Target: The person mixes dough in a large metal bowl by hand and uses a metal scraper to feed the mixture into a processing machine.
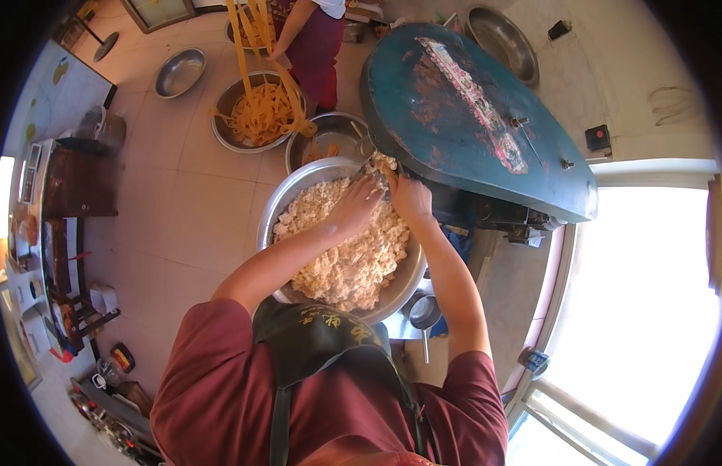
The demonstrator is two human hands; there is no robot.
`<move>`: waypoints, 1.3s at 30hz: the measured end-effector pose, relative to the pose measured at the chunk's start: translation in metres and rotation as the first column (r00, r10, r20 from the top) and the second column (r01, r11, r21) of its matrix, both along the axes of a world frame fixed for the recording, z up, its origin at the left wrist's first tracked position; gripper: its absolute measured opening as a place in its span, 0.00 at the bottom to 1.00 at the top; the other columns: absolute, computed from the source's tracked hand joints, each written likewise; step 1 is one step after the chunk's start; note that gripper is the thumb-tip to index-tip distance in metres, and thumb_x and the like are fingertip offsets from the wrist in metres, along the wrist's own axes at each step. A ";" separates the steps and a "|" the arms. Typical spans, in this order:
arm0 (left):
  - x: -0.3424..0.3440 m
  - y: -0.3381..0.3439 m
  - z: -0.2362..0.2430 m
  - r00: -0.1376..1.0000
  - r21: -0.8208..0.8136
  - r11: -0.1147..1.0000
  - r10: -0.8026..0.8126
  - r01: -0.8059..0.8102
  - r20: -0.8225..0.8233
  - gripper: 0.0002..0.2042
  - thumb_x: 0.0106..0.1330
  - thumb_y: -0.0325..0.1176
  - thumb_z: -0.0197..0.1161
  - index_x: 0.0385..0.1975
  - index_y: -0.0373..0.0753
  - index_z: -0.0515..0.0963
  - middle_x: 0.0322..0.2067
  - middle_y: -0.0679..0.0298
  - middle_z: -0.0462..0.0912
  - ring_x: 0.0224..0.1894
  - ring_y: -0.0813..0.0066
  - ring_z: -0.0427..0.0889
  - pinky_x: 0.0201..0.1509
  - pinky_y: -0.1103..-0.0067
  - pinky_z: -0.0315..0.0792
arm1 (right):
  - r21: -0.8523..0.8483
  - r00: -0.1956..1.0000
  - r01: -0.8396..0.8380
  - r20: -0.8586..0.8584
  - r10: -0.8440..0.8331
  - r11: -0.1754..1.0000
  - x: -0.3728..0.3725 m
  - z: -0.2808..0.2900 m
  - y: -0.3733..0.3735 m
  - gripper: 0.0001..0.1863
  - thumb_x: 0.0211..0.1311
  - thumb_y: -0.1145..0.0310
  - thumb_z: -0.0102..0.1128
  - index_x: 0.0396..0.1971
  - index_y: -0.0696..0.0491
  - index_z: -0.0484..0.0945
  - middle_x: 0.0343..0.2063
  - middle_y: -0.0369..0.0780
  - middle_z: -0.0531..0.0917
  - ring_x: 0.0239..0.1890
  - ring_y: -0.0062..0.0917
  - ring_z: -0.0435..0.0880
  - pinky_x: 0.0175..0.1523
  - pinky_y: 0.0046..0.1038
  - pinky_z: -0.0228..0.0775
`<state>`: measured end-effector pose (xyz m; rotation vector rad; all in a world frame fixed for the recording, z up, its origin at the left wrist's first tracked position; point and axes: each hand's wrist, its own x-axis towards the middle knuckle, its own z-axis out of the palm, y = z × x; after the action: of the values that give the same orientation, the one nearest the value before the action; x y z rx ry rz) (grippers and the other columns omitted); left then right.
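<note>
A large steel bowl (268, 233) holds crumbly pale dough (338, 272) below me. My left hand (359, 198) reaches over the bowl's back right, fingers bent onto a clump of dough (383, 161) at the front corner of a teal machine housing (470, 109). Beside it, my right hand (410, 194) is closed at the same corner, its fingertips partly hidden, so what it grips is unclear. Both hands are close together at the bowl's rim.
A co-worker's hand (277, 53) holds long orange strips (244, 35) above a bowl of strips (260, 109). Another steel bowl (299, 151) sits behind mine, an empty one (178, 74) on the floor. A dark cabinet (81, 179) stands left; a saucepan (423, 311) lies right.
</note>
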<state>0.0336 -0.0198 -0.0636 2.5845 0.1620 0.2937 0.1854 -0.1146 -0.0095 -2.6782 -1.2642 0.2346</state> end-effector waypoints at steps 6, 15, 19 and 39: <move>-0.012 0.012 0.018 0.996 0.045 0.999 0.018 -0.022 0.085 0.26 0.57 0.23 0.63 0.59 0.37 0.71 0.63 0.48 0.66 0.68 0.49 0.63 0.72 0.61 0.61 | 0.026 0.998 -0.062 0.026 0.061 0.998 -0.014 0.014 0.014 0.20 0.70 0.54 0.52 0.35 0.59 0.79 0.25 0.53 0.84 0.28 0.49 0.85 0.35 0.47 0.79; -0.079 0.004 -0.010 0.997 -0.293 0.956 -0.037 0.016 -0.066 0.18 0.56 0.22 0.64 0.48 0.38 0.76 0.47 0.59 0.75 0.52 0.60 0.76 0.58 0.66 0.72 | -0.036 0.993 0.096 0.078 -0.093 0.995 -0.005 -0.020 0.008 0.19 0.68 0.55 0.55 0.34 0.58 0.78 0.21 0.51 0.83 0.25 0.47 0.85 0.31 0.45 0.78; -0.118 0.021 -0.017 0.986 -0.380 0.912 0.114 -0.152 -0.120 0.16 0.55 0.20 0.63 0.45 0.38 0.76 0.43 0.57 0.75 0.48 0.57 0.76 0.52 0.65 0.73 | 0.022 0.995 -0.013 0.098 0.010 1.000 -0.032 -0.010 -0.003 0.18 0.69 0.55 0.54 0.37 0.58 0.78 0.20 0.51 0.83 0.24 0.45 0.85 0.31 0.44 0.78; -0.124 0.062 -0.053 0.933 -0.342 0.873 0.286 -0.348 -0.220 0.21 0.60 0.21 0.56 0.55 0.37 0.74 0.52 0.51 0.76 0.54 0.50 0.77 0.56 0.63 0.74 | 0.085 1.000 0.027 0.013 -0.028 0.996 -0.057 0.052 -0.030 0.14 0.69 0.58 0.55 0.34 0.55 0.75 0.23 0.52 0.83 0.26 0.48 0.84 0.31 0.47 0.76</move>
<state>-0.0909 0.0424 -0.1165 2.1864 0.6465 0.1478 0.1288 -0.1446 0.0426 -2.6281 -1.2120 0.1541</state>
